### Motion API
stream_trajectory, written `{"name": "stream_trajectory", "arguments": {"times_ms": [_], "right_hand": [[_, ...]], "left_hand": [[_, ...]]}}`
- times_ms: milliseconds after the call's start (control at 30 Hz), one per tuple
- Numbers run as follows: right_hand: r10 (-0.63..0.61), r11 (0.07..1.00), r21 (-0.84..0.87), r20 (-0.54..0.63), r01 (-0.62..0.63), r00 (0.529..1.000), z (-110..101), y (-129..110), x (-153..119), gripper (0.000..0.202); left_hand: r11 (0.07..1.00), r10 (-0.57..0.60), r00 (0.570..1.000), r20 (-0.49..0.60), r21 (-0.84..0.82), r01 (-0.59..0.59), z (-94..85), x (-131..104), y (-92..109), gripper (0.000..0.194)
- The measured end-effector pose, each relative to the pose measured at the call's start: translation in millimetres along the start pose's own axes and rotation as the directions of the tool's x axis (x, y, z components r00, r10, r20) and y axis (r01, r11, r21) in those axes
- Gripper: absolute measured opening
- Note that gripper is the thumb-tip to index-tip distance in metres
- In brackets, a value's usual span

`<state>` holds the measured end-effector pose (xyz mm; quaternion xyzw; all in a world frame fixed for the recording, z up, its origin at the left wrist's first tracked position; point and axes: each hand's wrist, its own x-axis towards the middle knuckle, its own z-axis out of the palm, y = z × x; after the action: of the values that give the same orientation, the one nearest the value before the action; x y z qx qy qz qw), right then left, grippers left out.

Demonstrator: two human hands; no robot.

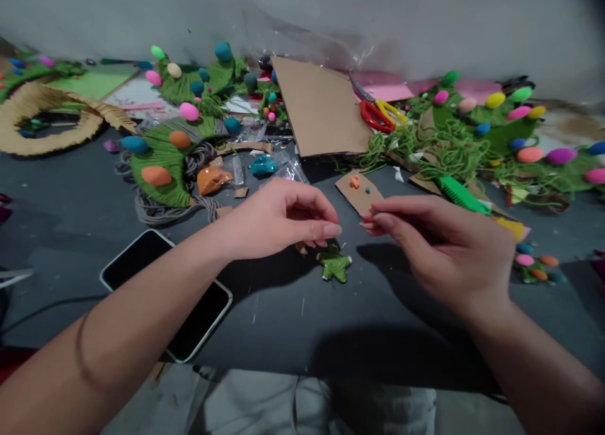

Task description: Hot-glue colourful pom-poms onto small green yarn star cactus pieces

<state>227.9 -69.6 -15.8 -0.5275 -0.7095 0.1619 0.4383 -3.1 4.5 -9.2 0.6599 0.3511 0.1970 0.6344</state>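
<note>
Below mid-frame, the green star point(334, 265) points one tip frame-upward; left hand point(286, 220) and right hand point(449, 252) look pinched, contents unclear.

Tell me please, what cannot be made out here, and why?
All in the head view:
Right hand: whether it pinches something; the fingertips cover it.
Left hand: whether it holds anything; curled fingers hide that.
Phone: middle, hidden by the left forearm.
Pink ball: cut off by the right edge.
Teal speck: too small to identify.
</note>
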Motion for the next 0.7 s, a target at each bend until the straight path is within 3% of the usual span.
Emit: {"name": "stream_trajectory", "arguments": {"times_ms": [167,300,400,533,700], "right_hand": [[-0.124,0.982,-0.136,0.053,0.131,0.991,-5,2,3,0.029],[-0.171,0.959,-0.227,0.009,0.168,0.985,-11,4,9,0.006],[-0.152,0.955,-0.254,0.016,0.151,0.988,-24,0,15,0.013],[-0.172,0.907,-0.367,0.126,0.206,0.977,-54,-9,29,0.012],[-0.255,0.852,-0.358,0.351,0.381,0.901,-68,-2,66,0.019]], "left_hand": [[0.998,0.002,1.0,-0.012,0.057,-0.001,1.3,-1,3,0.024],[0.996,0.005,0.999,-0.04,0.086,-0.002,2.0,-1,5,0.031],[0.999,-0.018,0.998,-0.055,0.033,0.02,2.3,-2,3,0.024],[0.999,0.027,0.998,-0.052,0.036,-0.025,2.3,-3,1,0.016],[0.988,0.057,0.998,-0.034,0.144,-0.052,1.1,-5,3,0.026]]}}
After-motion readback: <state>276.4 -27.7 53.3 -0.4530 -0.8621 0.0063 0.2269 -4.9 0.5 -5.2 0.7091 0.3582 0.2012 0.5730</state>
